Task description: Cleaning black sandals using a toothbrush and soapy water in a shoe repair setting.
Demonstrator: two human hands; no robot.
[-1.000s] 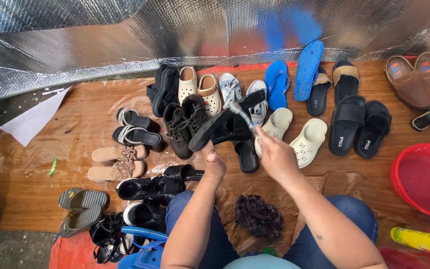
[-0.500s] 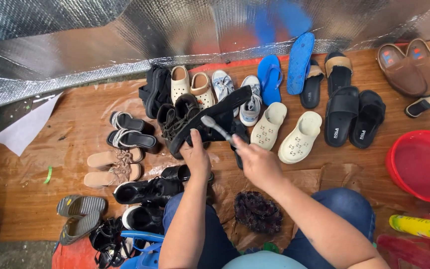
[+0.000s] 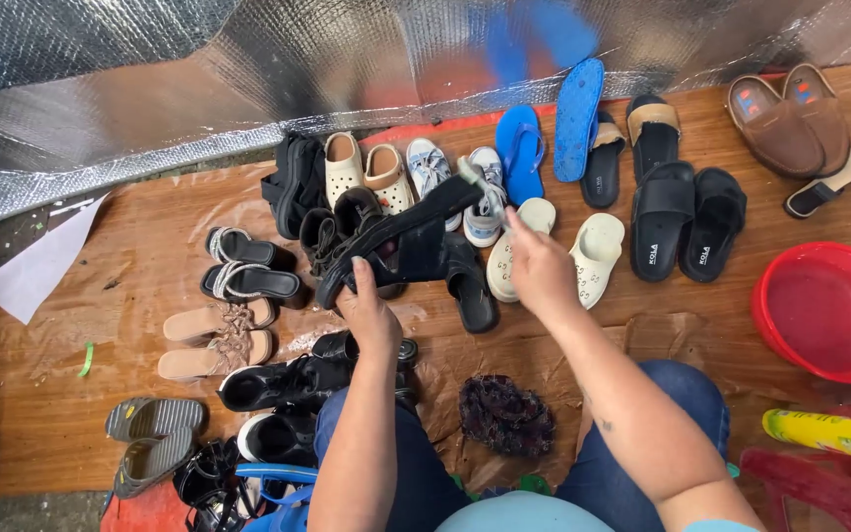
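Head view: our left hand (image 3: pixel 371 313) grips the black slide sandal (image 3: pixel 401 241) by its heel, fingers closed around it. Our right hand (image 3: pixel 536 261) pinches a small brush (image 3: pixel 480 182) at its toe. We judge the sandal light, rubbery, likely wet and slippery; the heel edge holds best.

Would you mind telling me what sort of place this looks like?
Probably an informal shoe-cleaning spot on the ground: many pairs of shoes and sandals lie in rows on a wet brown sheet, a red basin sits alongside, and the left hand holds up a black sandal.

yellow bottle (image 3: pixel 829 433) | lies far right, near red basin (image 3: pixel 824 307) | green cap
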